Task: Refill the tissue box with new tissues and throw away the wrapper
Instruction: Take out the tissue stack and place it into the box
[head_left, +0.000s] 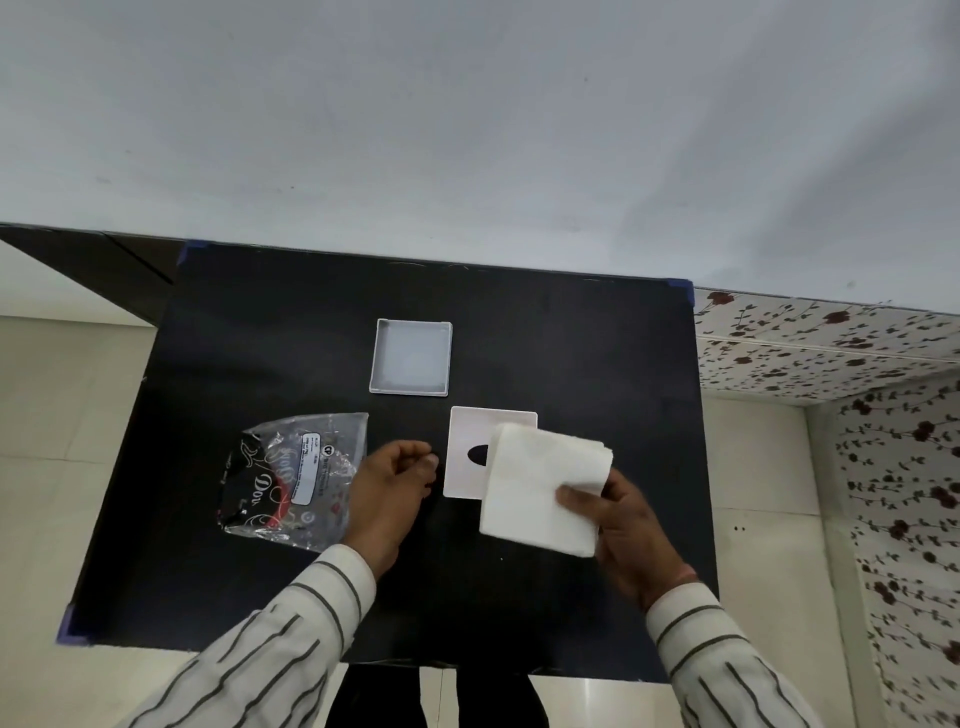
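Observation:
A stack of white tissues (540, 483) is held above the table in my right hand (623, 519), thumb on top. Under the stack lies the flat white box lid (467, 441) with its dark oval slot partly showing. The open white tissue box (410, 358) stands empty further back at the table's middle. The clear plastic wrapper (291, 473) with black and red print lies crumpled at the left. My left hand (395, 483) hovers between the wrapper and the lid, fingers loosely curled, holding nothing.
The black table (597, 364) has blue tape on its corners and stands against a pale wall. A floral-patterned surface (841, 353) lies to the right. Light floor tiles surround the table.

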